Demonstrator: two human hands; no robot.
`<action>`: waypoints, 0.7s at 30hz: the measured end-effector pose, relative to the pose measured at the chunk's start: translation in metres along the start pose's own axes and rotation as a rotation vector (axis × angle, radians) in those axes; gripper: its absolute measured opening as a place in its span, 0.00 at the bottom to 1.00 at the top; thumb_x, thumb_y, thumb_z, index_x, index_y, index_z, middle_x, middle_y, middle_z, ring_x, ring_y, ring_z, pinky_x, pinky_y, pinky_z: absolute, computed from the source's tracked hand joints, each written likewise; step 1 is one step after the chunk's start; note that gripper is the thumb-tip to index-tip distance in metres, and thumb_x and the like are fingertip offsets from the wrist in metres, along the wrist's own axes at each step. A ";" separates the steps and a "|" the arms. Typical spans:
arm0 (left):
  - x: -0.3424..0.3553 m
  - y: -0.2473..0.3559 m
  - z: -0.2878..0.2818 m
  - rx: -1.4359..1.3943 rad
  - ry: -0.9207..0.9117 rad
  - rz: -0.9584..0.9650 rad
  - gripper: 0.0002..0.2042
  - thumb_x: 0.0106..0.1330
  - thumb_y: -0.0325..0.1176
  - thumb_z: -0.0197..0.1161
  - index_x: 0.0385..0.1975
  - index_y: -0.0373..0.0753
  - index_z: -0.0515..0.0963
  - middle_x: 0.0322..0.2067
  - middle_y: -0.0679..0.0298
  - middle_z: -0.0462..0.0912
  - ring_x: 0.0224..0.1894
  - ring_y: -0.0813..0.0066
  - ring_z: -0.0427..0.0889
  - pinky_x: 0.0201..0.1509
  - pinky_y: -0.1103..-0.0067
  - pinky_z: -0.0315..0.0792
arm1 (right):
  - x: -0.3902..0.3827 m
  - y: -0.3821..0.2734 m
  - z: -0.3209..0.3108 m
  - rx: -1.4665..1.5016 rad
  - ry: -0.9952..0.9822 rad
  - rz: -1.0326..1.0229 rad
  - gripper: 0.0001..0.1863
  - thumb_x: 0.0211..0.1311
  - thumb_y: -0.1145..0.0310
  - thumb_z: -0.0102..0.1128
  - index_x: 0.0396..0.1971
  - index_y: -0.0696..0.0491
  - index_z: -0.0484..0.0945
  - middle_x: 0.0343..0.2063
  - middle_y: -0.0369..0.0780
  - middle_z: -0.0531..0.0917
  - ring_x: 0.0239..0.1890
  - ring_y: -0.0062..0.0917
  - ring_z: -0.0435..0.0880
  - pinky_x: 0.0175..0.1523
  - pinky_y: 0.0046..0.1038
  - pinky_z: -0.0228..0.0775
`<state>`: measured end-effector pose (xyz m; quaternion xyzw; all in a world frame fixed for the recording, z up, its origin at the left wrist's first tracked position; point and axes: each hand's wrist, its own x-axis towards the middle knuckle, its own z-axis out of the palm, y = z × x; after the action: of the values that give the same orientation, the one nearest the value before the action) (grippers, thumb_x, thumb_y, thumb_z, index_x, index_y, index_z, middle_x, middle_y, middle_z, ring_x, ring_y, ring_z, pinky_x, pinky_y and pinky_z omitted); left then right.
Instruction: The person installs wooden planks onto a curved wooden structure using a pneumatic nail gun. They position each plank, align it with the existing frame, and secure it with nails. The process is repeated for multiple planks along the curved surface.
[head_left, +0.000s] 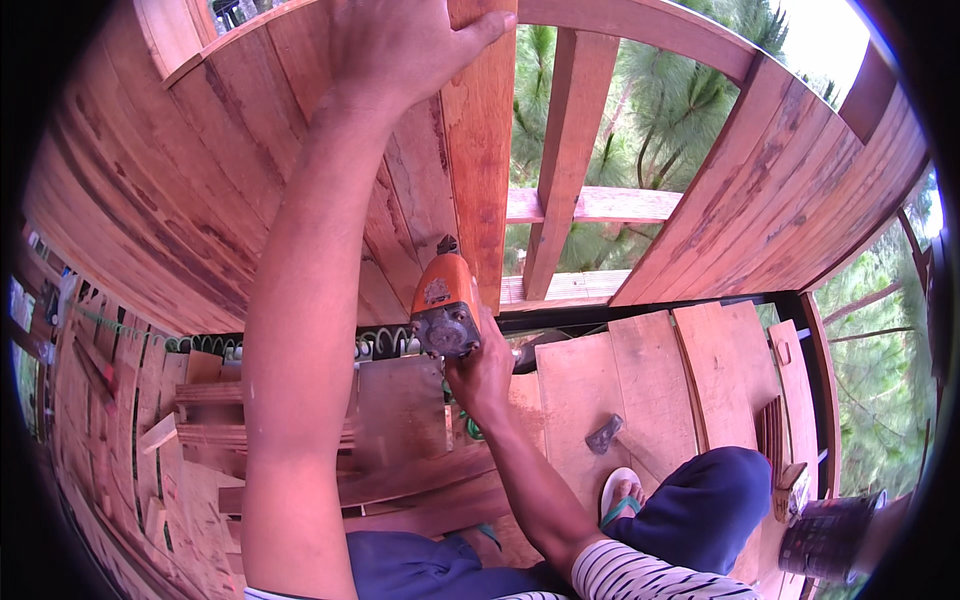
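Observation:
My left hand reaches up to the top of an upright wooden plank. Its thumb lies stretched out across the plank's face; the other fingers are cut off by the picture's upper edge. My right hand is wrapped round the grip of an orange and dark-grey air nail gun. The gun's nose points at the wall beside the plank's lower left edge; I cannot tell whether it touches. A green coiled hose shows below the gun's grip.
Boards cover the wall on the left and right; between them an open frame shows trees. Loose planks lie on the floor by my legs. A dark hammer-like tool rests near my sandalled foot. A dark bucket stands at lower right.

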<state>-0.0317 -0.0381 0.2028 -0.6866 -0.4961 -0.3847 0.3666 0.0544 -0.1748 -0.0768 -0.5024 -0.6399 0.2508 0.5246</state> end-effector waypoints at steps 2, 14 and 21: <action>-0.001 0.007 -0.004 -0.017 -0.018 -0.014 0.34 0.57 0.51 0.69 0.53 0.27 0.72 0.51 0.49 0.74 0.57 0.55 0.72 0.64 0.63 0.64 | 0.004 0.002 0.000 -0.002 0.032 -0.011 0.27 0.43 0.83 0.63 0.49 0.56 0.75 0.43 0.48 0.80 0.46 0.50 0.80 0.49 0.40 0.74; -0.003 -0.001 0.004 0.049 0.088 0.047 0.32 0.56 0.49 0.70 0.50 0.28 0.73 0.47 0.50 0.76 0.55 0.55 0.73 0.63 0.64 0.64 | 0.009 -0.005 -0.003 0.000 -0.027 0.044 0.28 0.41 0.83 0.64 0.48 0.55 0.75 0.42 0.48 0.79 0.46 0.51 0.79 0.48 0.41 0.74; -0.003 0.010 -0.007 0.003 -0.036 -0.011 0.34 0.58 0.51 0.68 0.53 0.27 0.71 0.53 0.47 0.75 0.60 0.54 0.71 0.68 0.62 0.61 | 0.003 0.003 0.000 0.006 0.002 -0.006 0.30 0.40 0.83 0.63 0.51 0.56 0.74 0.45 0.48 0.80 0.49 0.49 0.79 0.52 0.40 0.73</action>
<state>-0.0238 -0.0477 0.2022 -0.6901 -0.5069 -0.3738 0.3565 0.0556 -0.1711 -0.0781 -0.4992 -0.6401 0.2506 0.5274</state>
